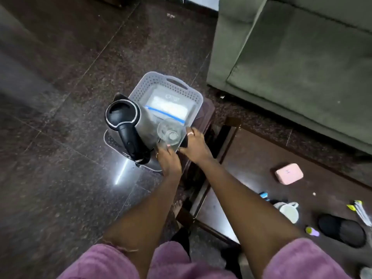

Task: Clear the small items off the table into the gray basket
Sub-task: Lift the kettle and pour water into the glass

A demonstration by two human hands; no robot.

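The gray perforated basket [161,81] sits on a small dark stand beside the table. Inside it are a black and steel kettle [122,115] and a clear zip bag [169,107] with a blue strip. My left hand [169,158] holds a clear glass [171,131] over the basket's near side. Beside it, my right hand [194,147] grips a small black item [184,142] at the basket's near edge. On the glass-topped table [251,150] lie a pink case [289,173], a white mug [289,211], a purple tube [312,231] and a small blue item [263,195].
A green sofa [302,67] stands behind the table at the upper right. A black slipper-like thing [342,230] and yellow-tipped pens [360,212] lie at the table's right edge. Dark polished floor [60,97] spreads to the left.
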